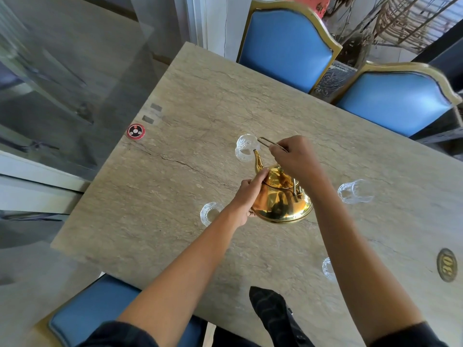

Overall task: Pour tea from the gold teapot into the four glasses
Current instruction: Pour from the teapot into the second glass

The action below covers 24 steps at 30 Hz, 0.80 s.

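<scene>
The gold teapot (281, 201) is tilted forward above the stone table (175, 186), its spout tip at the rim of the far clear glass (245, 147). My right hand (298, 157) grips the teapot's wire handle from above. My left hand (246, 199) presses against the teapot's left side, fingers up by the lid. A second glass (210, 213) stands just left of my left wrist. A third glass (354, 191) stands to the right of the teapot. Another glass (327, 268) is half hidden behind my right forearm.
Two blue padded chairs (288, 46) (395, 101) stand at the far side and one (100, 311) at the near side. A round red and black call button (135, 131) lies at the table's left edge. A brass number plaque (448, 264) sits at the right.
</scene>
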Tool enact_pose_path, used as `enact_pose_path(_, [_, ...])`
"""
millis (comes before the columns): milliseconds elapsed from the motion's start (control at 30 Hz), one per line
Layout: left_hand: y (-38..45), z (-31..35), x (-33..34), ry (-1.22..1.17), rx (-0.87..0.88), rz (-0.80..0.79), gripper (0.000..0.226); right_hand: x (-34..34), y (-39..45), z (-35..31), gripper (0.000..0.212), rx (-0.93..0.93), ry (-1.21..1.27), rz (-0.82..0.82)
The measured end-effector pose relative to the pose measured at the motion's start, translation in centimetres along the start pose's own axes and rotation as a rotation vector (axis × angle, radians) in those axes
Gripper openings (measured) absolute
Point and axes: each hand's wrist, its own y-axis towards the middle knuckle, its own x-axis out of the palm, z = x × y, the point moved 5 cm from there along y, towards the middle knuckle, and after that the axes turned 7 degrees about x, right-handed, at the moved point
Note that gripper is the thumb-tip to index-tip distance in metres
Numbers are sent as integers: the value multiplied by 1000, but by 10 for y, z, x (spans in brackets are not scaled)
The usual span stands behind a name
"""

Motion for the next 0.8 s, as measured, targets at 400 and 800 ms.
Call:
enact_pose_path(400, [-4,3,2,-8,-8,0,119,0,2,-1,41,19,7,0])
enact_pose_path(800, [-5,4,6,-16,-6,-21,105,-1,4,2,43,25,9,5])
